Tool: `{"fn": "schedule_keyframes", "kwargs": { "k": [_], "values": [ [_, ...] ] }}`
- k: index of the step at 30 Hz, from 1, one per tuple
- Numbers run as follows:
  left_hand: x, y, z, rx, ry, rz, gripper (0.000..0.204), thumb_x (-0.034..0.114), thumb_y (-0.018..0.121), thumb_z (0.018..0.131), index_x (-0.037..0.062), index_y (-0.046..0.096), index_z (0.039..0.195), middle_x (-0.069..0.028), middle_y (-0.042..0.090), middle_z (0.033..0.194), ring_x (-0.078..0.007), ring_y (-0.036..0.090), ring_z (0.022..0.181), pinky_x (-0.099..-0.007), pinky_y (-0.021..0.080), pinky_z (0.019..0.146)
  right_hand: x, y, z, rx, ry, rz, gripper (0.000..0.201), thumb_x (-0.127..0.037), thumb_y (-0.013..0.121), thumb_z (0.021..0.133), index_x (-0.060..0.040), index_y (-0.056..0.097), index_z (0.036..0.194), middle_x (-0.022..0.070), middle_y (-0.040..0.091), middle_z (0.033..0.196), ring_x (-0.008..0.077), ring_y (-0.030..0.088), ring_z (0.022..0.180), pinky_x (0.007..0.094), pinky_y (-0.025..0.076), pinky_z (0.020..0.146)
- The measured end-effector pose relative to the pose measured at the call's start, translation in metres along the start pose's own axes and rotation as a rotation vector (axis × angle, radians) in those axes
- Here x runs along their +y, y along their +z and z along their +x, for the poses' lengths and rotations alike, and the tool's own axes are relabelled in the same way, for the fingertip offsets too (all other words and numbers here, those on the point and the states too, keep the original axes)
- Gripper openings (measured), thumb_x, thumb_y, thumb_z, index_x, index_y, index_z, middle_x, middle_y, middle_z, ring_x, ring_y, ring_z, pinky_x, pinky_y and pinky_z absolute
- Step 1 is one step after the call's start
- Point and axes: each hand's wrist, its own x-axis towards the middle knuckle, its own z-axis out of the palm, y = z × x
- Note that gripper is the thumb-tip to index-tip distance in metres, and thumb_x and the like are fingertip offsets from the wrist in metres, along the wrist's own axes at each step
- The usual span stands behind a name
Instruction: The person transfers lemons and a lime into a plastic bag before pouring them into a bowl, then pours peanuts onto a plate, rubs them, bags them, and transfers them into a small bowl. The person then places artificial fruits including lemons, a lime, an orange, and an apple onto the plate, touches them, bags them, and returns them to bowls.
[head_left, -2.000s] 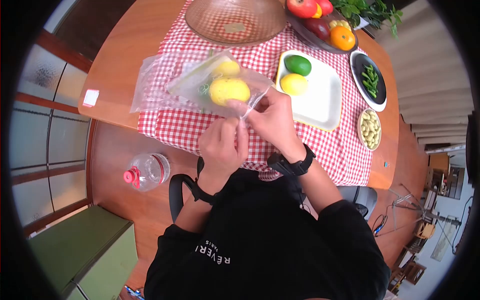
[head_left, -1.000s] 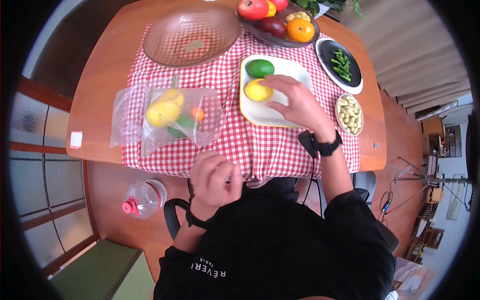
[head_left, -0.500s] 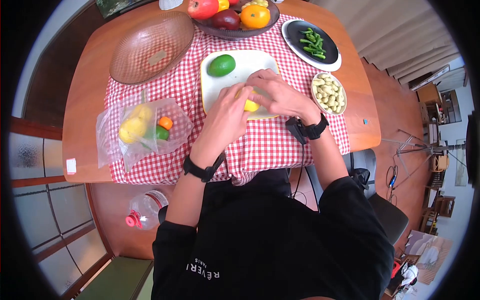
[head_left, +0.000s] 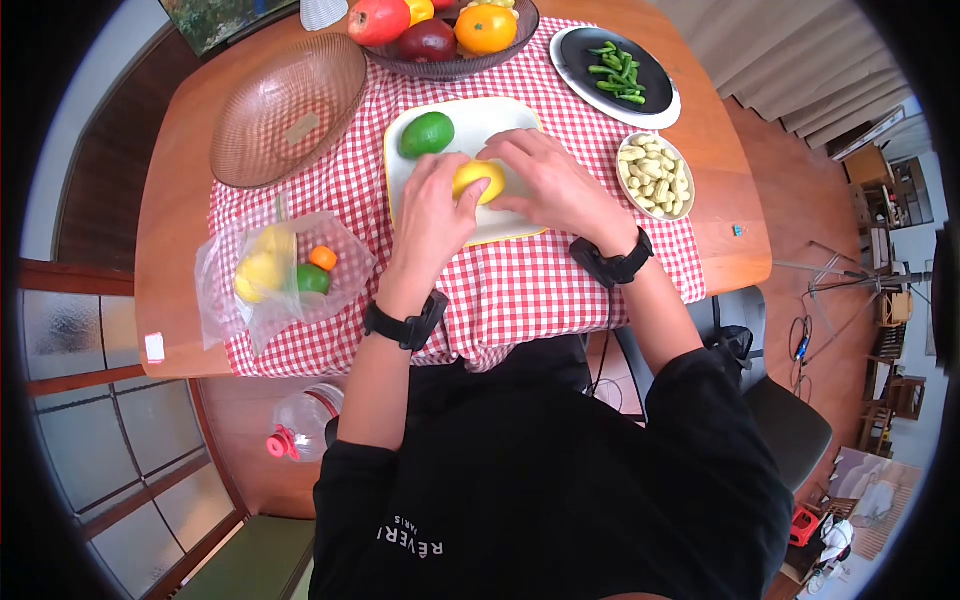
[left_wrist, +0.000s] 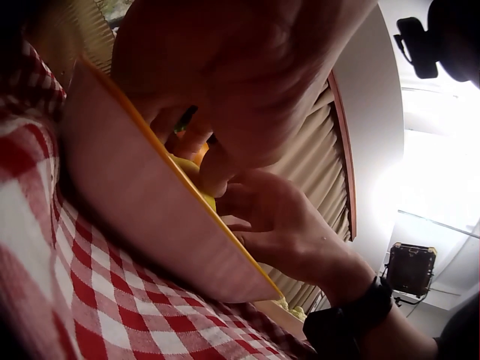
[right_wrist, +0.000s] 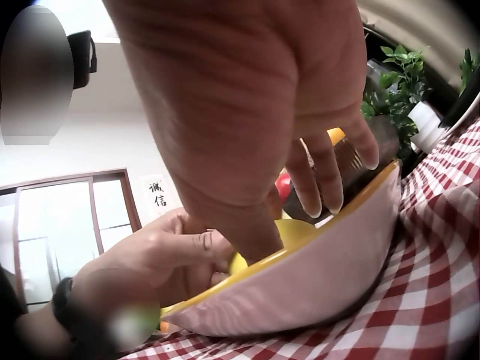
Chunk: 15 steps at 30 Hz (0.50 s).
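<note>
From the head view, we have the lemon (head_left: 480, 183) right between the two hands, over the near part of the white tray (head_left: 485, 122), and here's the relation that counts: it lies just inside the left hand's thumb, directly across from the right hand. The left hand (head_left: 432, 208) is the nearer, pinching the lemon, its thumb laid on the side facing us. The right hand (head_left: 550, 182) arches in opposite, thumb and fingers parted; whether they press the skin, we can't tell. The long axis seems to run across, from one hand toward the other, though fingers cover the ends. The green fruit (head_left: 427, 135) sits just beyond the left hand's knuckles, and the clear bag (head_left: 345, 250) lies off to that hand's outer side. Over to the left wrist view: we get only slivers of yellow under the left thumb, behind the tray's rim, with the right hand waiting just past them. And on the right wrist view, the right hand's fingers hang loose and spread above the rim, the lemon close beside its thumb, the left hand on the far side. It looks plump, bright yellow, fairly smooth.
</note>
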Motion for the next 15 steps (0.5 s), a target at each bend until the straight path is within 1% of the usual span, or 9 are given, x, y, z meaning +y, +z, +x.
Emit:
{"fn": "schedule_keyframes", "kwargs": {
  "k": [1,2,4,6,7,11,13,14,15],
  "values": [
    [0.002,-0.001,0.000,-0.004,0.001,0.002,0.043,0.012,0.080,0.091,-0.0039,0.063,0.127,-0.0256,0.066,0.112,-0.0447,0.069,0.103,-0.0487,0.055,0.088,-0.001,0.002,0.001,0.037,-0.045,0.018,0.053,-0.015,0.084,0.081,-0.0042,0.064,0.128,0.0176,0.070,0.106,0.0397,0.069,0.105,0.0463,0.055,0.096],
    [0.005,-0.001,0.000,0.032,0.020,0.025,0.043,0.010,0.080,0.090,-0.0030,0.064,0.128,-0.0242,0.066,0.115,-0.0435,0.069,0.103,-0.0487,0.055,0.088,-0.002,0.003,0.002,0.038,-0.041,0.020,0.053,-0.015,0.084,0.081,-0.0042,0.064,0.128,0.0176,0.070,0.106,0.0397,0.069,0.105,0.0463,0.055,0.096],
    [0.008,-0.002,-0.002,0.066,0.038,0.046,0.044,0.009,0.080,0.090,-0.0021,0.065,0.129,-0.0228,0.066,0.117,-0.0423,0.069,0.103,-0.0486,0.056,0.088,-0.005,0.001,0.004,-0.049,0.039,0.051,0.050,-0.015,0.083,0.083,-0.0036,0.065,0.128,0.0186,0.070,0.105,0.0399,0.070,0.102,0.0466,0.054,0.097],
    [0.010,-0.004,-0.004,0.058,0.011,-0.137,0.057,0.007,0.083,0.087,0.0007,0.063,0.140,-0.0173,0.068,0.125,-0.0327,0.069,0.106,-0.0435,0.056,0.090,-0.003,0.000,0.004,-0.077,0.110,0.116,0.050,-0.014,0.081,0.085,-0.0034,0.064,0.130,0.0196,0.071,0.107,0.0409,0.071,0.100,0.0485,0.052,0.101],
    [0.009,-0.004,-0.005,0.055,0.010,-0.138,0.057,0.007,0.083,0.087,0.0007,0.063,0.140,-0.0173,0.068,0.125,-0.0327,0.069,0.106,-0.0435,0.056,0.090,-0.001,-0.001,0.003,-0.104,0.177,0.180,0.050,-0.013,0.079,0.086,-0.0032,0.062,0.132,0.0207,0.072,0.110,0.0418,0.072,0.099,0.0505,0.050,0.105],
    [-0.006,0.006,-0.008,0.008,-0.055,-0.080,0.060,0.006,0.085,0.083,0.0009,0.062,0.138,-0.0179,0.068,0.128,-0.0343,0.069,0.112,-0.0440,0.057,0.093,0.003,-0.004,-0.006,-0.166,0.132,0.186,0.053,-0.011,0.076,0.089,-0.0029,0.058,0.137,0.0238,0.072,0.118,0.0465,0.072,0.099,0.0550,0.044,0.112],
    [-0.008,0.009,-0.007,0.005,-0.052,-0.025,0.060,0.006,0.085,0.082,0.0009,0.062,0.138,-0.0186,0.068,0.129,-0.0348,0.069,0.114,-0.0440,0.057,0.094,0.007,0.001,-0.012,-0.147,0.138,0.178,0.056,-0.011,0.074,0.090,-0.0031,0.054,0.142,0.0251,0.072,0.121,0.0474,0.071,0.107,0.0568,0.039,0.117],
    [-0.005,0.007,-0.006,-0.045,-0.076,-0.055,0.059,0.006,0.085,0.082,0.0007,0.063,0.136,-0.0193,0.068,0.129,-0.0356,0.069,0.116,-0.0444,0.056,0.095,0.009,0.003,-0.016,-0.148,0.136,0.176,0.056,-0.011,0.074,0.090,-0.0031,0.054,0.142,0.0251,0.072,0.121,0.0474,0.071,0.107,0.0568,0.039,0.117],
    [-0.003,0.004,-0.005,-0.094,-0.100,-0.083,0.057,0.006,0.085,0.082,0.0004,0.063,0.134,-0.0200,0.067,0.130,-0.0364,0.068,0.118,-0.0448,0.056,0.095,0.012,0.005,-0.020,-0.063,0.091,0.026,0.054,-0.012,0.075,0.090,-0.0027,0.056,0.139,0.0252,0.072,0.119,0.0464,0.070,0.110,0.0570,0.040,0.116]
  ]
}}
